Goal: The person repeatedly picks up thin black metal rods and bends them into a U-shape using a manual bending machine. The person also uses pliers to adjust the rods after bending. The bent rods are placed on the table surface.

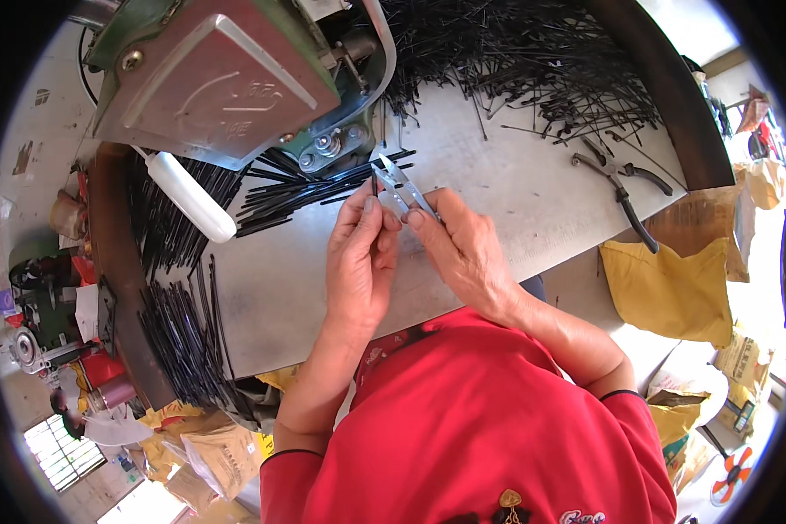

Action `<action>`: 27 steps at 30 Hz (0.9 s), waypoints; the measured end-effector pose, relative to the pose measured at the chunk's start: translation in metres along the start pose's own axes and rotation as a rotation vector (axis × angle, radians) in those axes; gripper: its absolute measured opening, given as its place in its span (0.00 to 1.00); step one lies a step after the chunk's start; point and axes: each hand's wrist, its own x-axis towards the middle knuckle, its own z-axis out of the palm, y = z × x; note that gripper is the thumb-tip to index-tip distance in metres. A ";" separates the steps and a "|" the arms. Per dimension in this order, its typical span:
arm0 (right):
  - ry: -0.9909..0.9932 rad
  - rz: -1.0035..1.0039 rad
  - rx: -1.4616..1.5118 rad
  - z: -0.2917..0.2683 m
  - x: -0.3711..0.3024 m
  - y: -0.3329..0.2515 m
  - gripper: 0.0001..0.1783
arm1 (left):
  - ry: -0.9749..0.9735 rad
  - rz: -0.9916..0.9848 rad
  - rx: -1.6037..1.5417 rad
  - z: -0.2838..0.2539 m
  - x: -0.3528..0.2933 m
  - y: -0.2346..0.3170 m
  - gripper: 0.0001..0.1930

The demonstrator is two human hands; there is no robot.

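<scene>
Near the middle of the metal work table, below the machine head, my two hands are close together. My left hand [362, 253] is closed, pinching a thin black rod [375, 185] between thumb and fingertips; only its short upper end shows. Closed around a silver metal tool that looks like a caliper [402, 188] is my right hand [467, 244]. The tool's pointed jaws lie right beside the rod's end; whether they touch it I cannot tell. Just beyond the fingertips, more black rods [297, 192] lie in a loose pile.
A green machine [227, 79] with a white handle [192, 196] overhangs the table [498, 192]. Bundled black rods [179, 332] lie at the left edge, a tangled heap of thin rods [533, 52] at the back. Pliers [618, 179] with black handles rest at the right, near a yellow cloth [668, 288].
</scene>
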 end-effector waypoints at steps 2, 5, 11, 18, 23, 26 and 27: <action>0.009 0.022 0.019 0.001 -0.004 0.001 0.11 | 0.026 -0.021 0.005 0.004 0.000 -0.002 0.14; 0.009 0.064 -0.008 0.006 -0.011 0.004 0.11 | 0.126 0.087 0.256 0.011 -0.003 -0.001 0.14; -0.172 -0.064 -0.084 0.003 -0.011 -0.005 0.12 | 0.061 0.077 0.213 -0.006 -0.006 0.020 0.09; 0.114 -0.277 -0.470 -0.014 0.053 0.008 0.17 | 0.212 0.308 0.112 -0.050 0.009 0.070 0.05; 0.188 -0.214 -0.912 -0.016 0.104 0.011 0.17 | 0.277 0.377 -0.057 -0.060 0.058 0.086 0.05; 0.203 -0.238 -1.038 -0.013 0.107 0.013 0.13 | 0.289 0.307 0.100 -0.065 0.084 0.085 0.03; 0.212 -0.229 -1.034 -0.015 0.107 0.012 0.12 | 0.303 0.290 0.144 -0.064 0.087 0.084 0.03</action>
